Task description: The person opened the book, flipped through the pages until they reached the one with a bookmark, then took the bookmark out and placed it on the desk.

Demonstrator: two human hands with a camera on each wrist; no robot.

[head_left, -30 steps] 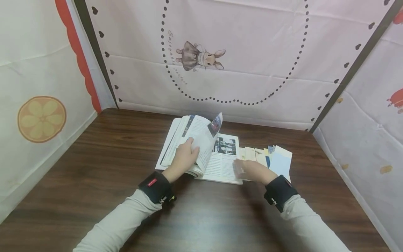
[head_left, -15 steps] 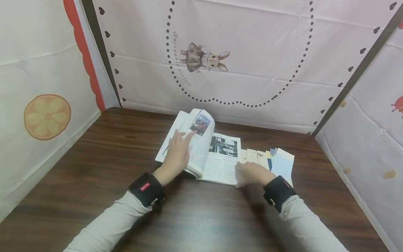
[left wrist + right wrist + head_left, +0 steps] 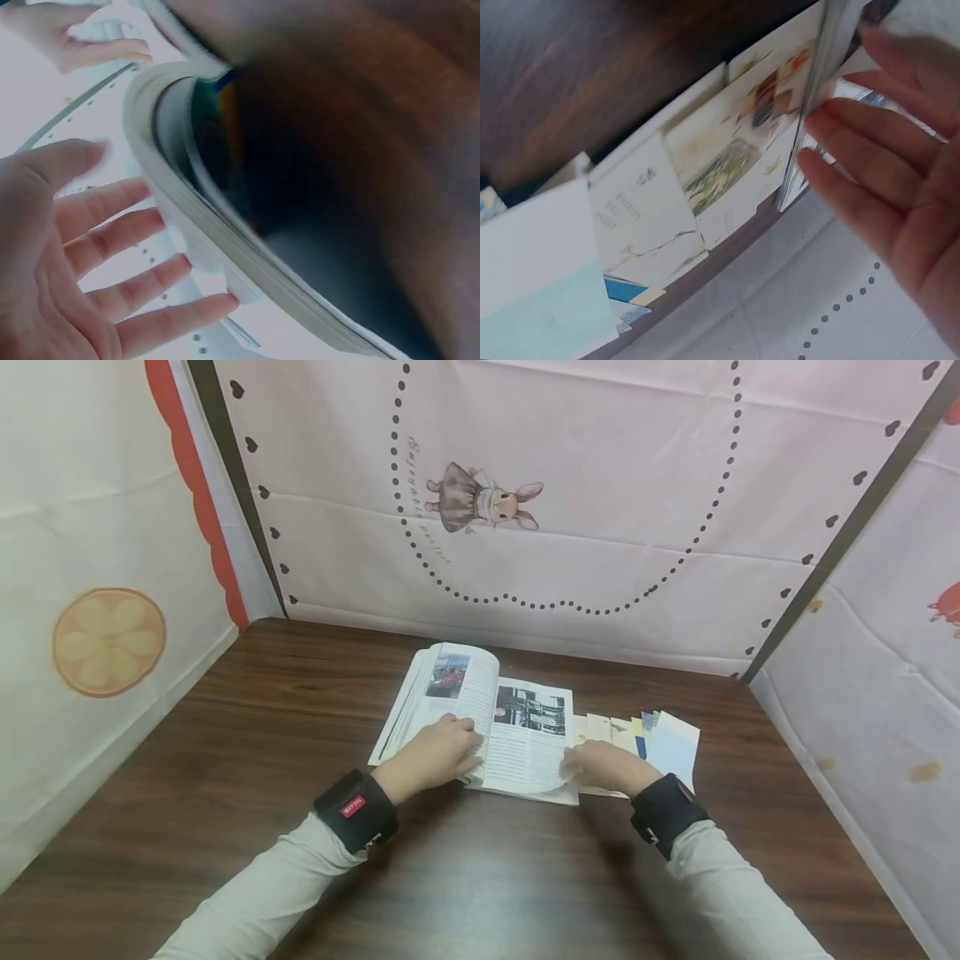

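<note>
An open book lies on the table, its left-hand pages bulging up and a black-and-white photo on the right page. My left hand rests over the lower part of the left pages near the spine. In the left wrist view its fingers are spread and nearly straight, the fingertips at the thick page block. At the book's right edge my right hand pinches a page, whose lower corner bends up. Beyond that edge, a row of overlapping illustrated cards lies partly beneath the right hand.
A pale blue and cream card ends the row on the right. The dark wood table meets printed cloth walls at the back and both sides.
The left hand has come down from the raised left pages towards the spine, and those pages lie lower. The right hand stays at the right edge, where the page corner now lifts.
</note>
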